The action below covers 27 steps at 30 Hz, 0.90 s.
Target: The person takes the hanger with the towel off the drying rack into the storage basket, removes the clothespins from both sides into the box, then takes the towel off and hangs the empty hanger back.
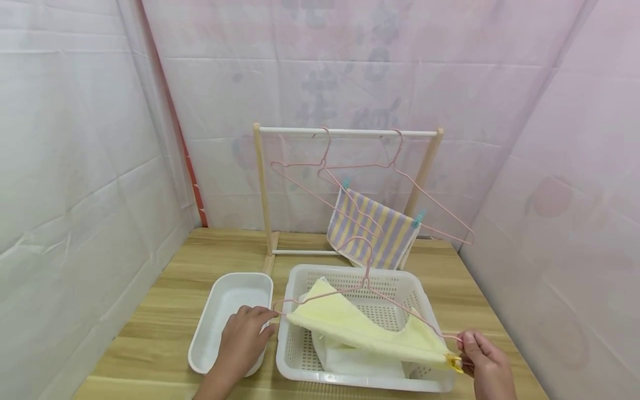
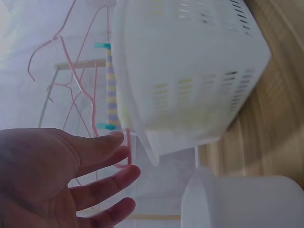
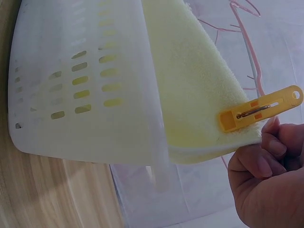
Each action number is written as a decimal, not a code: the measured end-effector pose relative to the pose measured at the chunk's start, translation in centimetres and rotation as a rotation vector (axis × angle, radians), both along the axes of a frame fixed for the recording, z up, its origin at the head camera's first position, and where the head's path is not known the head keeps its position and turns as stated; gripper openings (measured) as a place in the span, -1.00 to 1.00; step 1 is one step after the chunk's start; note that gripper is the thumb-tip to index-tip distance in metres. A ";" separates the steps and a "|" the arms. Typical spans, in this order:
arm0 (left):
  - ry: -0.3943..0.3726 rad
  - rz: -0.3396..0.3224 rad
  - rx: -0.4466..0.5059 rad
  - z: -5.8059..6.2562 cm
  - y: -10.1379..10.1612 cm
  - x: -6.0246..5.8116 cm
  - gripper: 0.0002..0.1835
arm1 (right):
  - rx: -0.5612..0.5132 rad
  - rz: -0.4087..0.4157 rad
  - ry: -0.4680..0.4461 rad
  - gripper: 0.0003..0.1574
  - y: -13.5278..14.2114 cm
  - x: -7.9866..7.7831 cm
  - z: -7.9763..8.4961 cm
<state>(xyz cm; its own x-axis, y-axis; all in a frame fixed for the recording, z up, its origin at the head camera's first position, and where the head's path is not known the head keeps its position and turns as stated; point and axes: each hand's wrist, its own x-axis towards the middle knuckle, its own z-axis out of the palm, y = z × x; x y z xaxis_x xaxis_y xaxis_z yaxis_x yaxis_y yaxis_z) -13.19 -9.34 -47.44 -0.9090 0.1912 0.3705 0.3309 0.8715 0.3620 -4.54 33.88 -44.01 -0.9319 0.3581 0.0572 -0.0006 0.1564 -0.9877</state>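
Note:
A pink wire clothes hanger (image 1: pixel 367 280) is held above the white basket (image 1: pixel 420 294), its hook upward. A pale yellow towel (image 1: pixel 350 322) lies along its lower bar. One yellow clothespin (image 3: pixel 261 109) grips the towel's right corner. My left hand (image 1: pixel 242 339) pinches the hanger's left end between thumb and index finger; the other fingers extend loosely in the left wrist view. With curled fingers, my right hand (image 1: pixel 487 361) holds the hanger's right end beside the clothespin. White cloth (image 1: pixel 350 358) lies in the basket beneath the towel.
Behind the basket stands a wooden rack with a white rod (image 1: pixel 350 131). Two pink hangers hang there, one bearing a striped towel (image 1: pixel 372 228) held by teal clothespins (image 1: pixel 419 218). A white tray (image 1: pixel 232 283) sits left of the basket. White curtains (image 1: pixel 225 83) surround the wooden table (image 1: pixel 150 328).

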 end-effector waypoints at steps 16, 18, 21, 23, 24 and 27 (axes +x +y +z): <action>0.156 -0.246 -0.056 1.8 5.2 0.2 -0.78 | 0.011 -0.038 -0.030 -0.60 -0.6 -0.3 0.4; 0.181 -0.271 -0.067 2.0 6.2 0.1 -0.80 | 0.041 -0.047 -0.053 -0.58 -0.6 -0.4 0.5; 0.205 -0.314 -0.079 2.5 7.6 0.0 -0.80 | 0.048 -0.047 -0.073 -0.57 -0.6 -0.4 0.6; 0.225 -0.342 -0.084 2.8 8.4 0.0 -0.80 | 0.035 -0.043 -0.073 -0.58 -0.6 -0.3 0.6; 0.232 -0.353 -0.087 3.0 8.7 0.0 -0.80 | 0.026 -0.040 -0.070 -0.58 -0.6 -0.3 0.6; 0.261 -0.381 -0.093 3.4 9.8 0.0 -0.80 | 0.005 -0.037 -0.061 -0.59 -0.5 -0.2 0.4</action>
